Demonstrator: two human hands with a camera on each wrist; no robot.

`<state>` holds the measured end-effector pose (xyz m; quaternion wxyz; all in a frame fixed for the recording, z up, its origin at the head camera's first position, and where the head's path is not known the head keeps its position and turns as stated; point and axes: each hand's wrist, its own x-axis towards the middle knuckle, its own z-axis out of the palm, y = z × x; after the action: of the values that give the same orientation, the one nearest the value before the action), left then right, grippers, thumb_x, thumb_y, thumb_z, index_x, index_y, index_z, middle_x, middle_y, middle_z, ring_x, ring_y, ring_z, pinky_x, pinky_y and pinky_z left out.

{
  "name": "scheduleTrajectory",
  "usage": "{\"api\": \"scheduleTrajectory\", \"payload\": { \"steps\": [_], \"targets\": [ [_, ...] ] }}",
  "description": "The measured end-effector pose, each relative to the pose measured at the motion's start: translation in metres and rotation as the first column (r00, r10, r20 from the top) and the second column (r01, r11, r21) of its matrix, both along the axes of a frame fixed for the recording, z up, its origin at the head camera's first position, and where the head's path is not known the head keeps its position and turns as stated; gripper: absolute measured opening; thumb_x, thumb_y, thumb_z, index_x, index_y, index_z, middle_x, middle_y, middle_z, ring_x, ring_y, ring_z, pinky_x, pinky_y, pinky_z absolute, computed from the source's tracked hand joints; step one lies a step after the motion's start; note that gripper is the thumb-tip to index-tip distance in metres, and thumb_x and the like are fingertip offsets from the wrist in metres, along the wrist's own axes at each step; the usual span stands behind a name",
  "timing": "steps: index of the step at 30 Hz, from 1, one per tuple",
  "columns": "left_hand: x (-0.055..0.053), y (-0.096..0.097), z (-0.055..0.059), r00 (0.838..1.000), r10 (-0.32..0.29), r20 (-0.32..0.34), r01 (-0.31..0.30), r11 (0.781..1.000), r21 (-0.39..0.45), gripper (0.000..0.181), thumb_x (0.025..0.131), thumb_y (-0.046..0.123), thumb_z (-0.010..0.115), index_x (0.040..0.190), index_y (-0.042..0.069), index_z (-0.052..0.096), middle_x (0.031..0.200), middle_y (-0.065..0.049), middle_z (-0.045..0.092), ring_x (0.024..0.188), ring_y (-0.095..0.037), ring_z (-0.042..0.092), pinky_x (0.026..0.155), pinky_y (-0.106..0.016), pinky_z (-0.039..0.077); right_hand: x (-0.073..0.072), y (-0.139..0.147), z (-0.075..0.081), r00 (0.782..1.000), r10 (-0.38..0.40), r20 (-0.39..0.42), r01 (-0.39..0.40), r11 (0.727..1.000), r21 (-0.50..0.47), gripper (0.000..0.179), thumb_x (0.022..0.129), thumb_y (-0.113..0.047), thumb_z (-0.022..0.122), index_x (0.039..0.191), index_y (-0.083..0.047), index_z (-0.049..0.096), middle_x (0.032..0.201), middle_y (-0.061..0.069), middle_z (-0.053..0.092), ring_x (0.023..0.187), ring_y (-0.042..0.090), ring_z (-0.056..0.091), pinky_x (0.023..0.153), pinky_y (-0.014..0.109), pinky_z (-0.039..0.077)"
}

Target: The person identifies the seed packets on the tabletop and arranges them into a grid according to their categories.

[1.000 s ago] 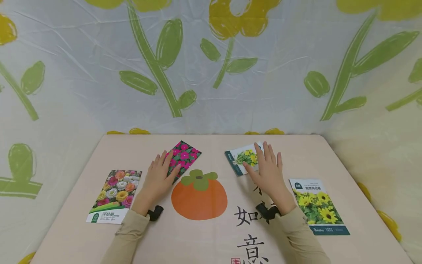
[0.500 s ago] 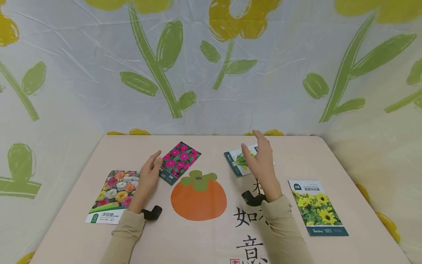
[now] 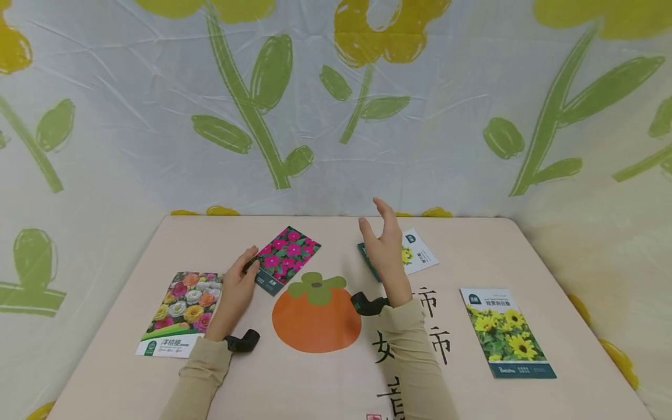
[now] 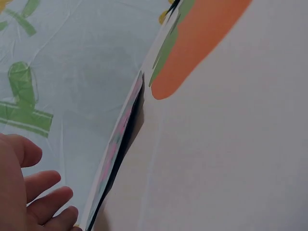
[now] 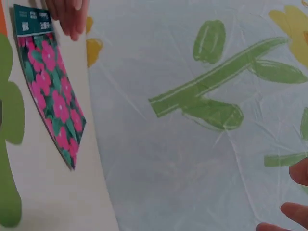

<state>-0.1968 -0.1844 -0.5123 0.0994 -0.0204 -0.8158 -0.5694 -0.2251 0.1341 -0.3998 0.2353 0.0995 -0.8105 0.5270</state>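
Observation:
My left hand [image 3: 237, 289] hovers beside the lower left corner of a seed packet with pink flowers [image 3: 289, 256], its fingers relaxed and holding nothing. To its left lies a packet with many-coloured roses [image 3: 186, 303], partly behind the wrist. My right hand [image 3: 387, 251] is raised with thumb and fingers spread, nothing between them. It overlaps a white packet with yellow flowers [image 3: 420, 255], hiding much of its left part. In the right wrist view the pink-flower packet [image 5: 57, 96] lies near my left fingers [image 5: 72, 17]; my right fingertips [image 5: 296, 214] show at the edge.
A sunflower packet [image 3: 506, 332] lies at the right of the table [image 3: 315, 391]. The tablecloth bears a printed orange persimmon [image 3: 315, 321] and black characters. A flower-patterned curtain [image 3: 441, 169] hangs behind and at both sides. Each wrist carries a black camera mount [image 3: 244, 340].
My left hand has drawn back left off the pink-flower packet, then stayed beside it. My right hand has lifted and moved left across the white packet, uncovering its right part. The packets have not moved.

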Motion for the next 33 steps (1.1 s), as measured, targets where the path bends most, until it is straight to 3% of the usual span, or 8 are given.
{"api": "scheduleTrajectory", "payload": {
  "steps": [8,14,20,25,28,33],
  "targets": [
    [0.001,0.002,-0.002,0.999,-0.026,-0.031,0.021,0.989,-0.147,0.048,0.104,0.027,0.052,0.147,0.006,0.047,0.156,-0.01,0.039,0.146,-0.029,0.029,0.118,-0.05,0.023,-0.006,-0.036,-0.027,0.99,0.108,0.089,-0.099,0.989,-0.108,0.051,0.102,-0.022,0.057,0.15,-0.014,0.042,0.154,0.005,0.04,0.143,0.024,0.034,0.113,0.054,0.031],
    [0.001,0.0,-0.004,0.999,-0.039,-0.008,0.037,0.984,-0.173,0.049,0.103,0.025,0.054,0.148,0.008,0.046,0.156,-0.007,0.039,0.146,-0.028,0.029,0.118,-0.049,0.023,-0.005,-0.058,-0.048,0.969,0.172,0.177,-0.154,0.982,-0.11,0.054,0.102,-0.026,0.056,0.153,-0.019,0.038,0.158,0.006,0.034,0.146,0.026,0.03,0.113,0.055,0.03],
    [0.001,0.002,-0.004,0.998,-0.068,-0.01,0.064,0.978,-0.198,0.051,0.102,0.021,0.055,0.149,0.005,0.044,0.156,-0.012,0.039,0.145,-0.032,0.031,0.117,-0.05,0.024,-0.003,-0.071,-0.07,0.907,0.272,0.321,-0.254,0.962,-0.096,0.058,0.101,-0.027,0.056,0.155,-0.018,0.034,0.16,0.009,0.031,0.146,0.033,0.028,0.113,0.058,0.029],
    [0.001,0.003,-0.002,0.997,-0.075,-0.026,0.068,0.976,-0.205,0.05,0.102,0.02,0.056,0.148,0.004,0.045,0.155,-0.013,0.04,0.145,-0.032,0.031,0.117,-0.051,0.024,-0.005,-0.074,-0.085,0.856,0.313,0.411,-0.318,0.946,-0.057,0.061,0.101,-0.027,0.056,0.155,-0.012,0.033,0.158,0.012,0.034,0.146,0.035,0.028,0.114,0.057,0.026],
    [0.0,0.003,-0.003,0.997,-0.075,-0.032,0.066,0.974,-0.215,0.049,0.101,0.02,0.056,0.147,0.004,0.046,0.155,-0.012,0.04,0.144,-0.031,0.032,0.117,-0.05,0.024,-0.006,-0.075,-0.09,0.85,0.32,0.417,-0.35,0.937,-0.005,0.061,0.101,-0.025,0.056,0.154,-0.007,0.034,0.158,0.015,0.033,0.146,0.036,0.026,0.117,0.054,0.021],
    [-0.001,0.001,-0.005,0.995,-0.09,-0.049,0.076,0.968,-0.237,0.05,0.099,0.017,0.059,0.146,0.002,0.047,0.154,-0.013,0.04,0.144,-0.032,0.033,0.117,-0.05,0.025,-0.005,-0.078,-0.094,0.871,0.329,0.365,-0.385,0.918,0.092,0.059,0.099,-0.019,0.056,0.15,0.004,0.037,0.156,0.021,0.035,0.147,0.038,0.022,0.121,0.05,0.009]
  ]
}}
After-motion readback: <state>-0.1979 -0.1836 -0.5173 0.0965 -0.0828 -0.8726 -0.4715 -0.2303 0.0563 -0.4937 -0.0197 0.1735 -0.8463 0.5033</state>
